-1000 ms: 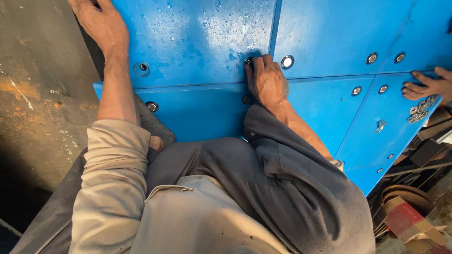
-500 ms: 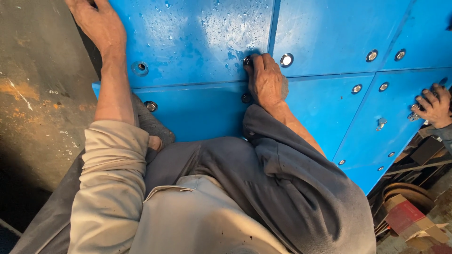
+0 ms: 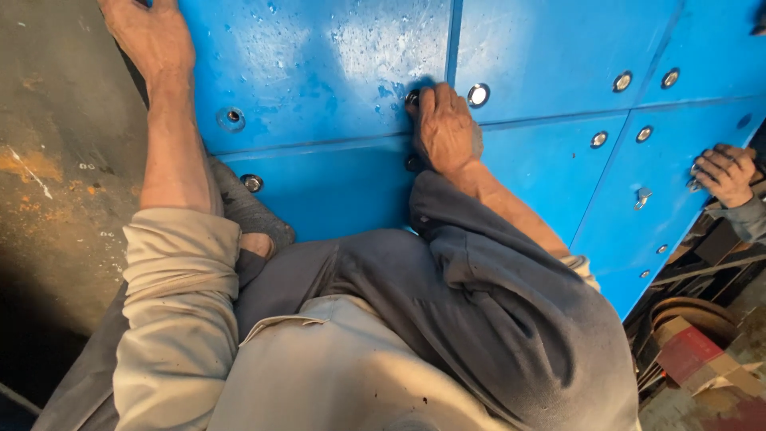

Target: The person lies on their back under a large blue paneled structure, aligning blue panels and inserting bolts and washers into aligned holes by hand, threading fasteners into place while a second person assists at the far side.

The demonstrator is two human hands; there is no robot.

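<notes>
Nothing of the person's own hands has shifted; a co-worker's hand (image 3: 724, 173) has slid lower at the blue panel's (image 3: 319, 64) right edge. Right hand (image 3: 445, 128) fingers curl on a bolt (image 3: 412, 98) beside the seam; left hand (image 3: 150, 33) lies flat, fingers out of view.

Your right hand (image 3: 447, 132) rests on blue panel (image 3: 319, 64): painted, glossy, smooth, speckled with pale dust. Bolt heads (image 3: 478, 95): bright bare metal. Floor (image 3: 56, 175) beside panel's left edge: rough, matt, rust-stained. Your sleeves (image 3: 179, 319): soft matt cloth, grubby.
</notes>
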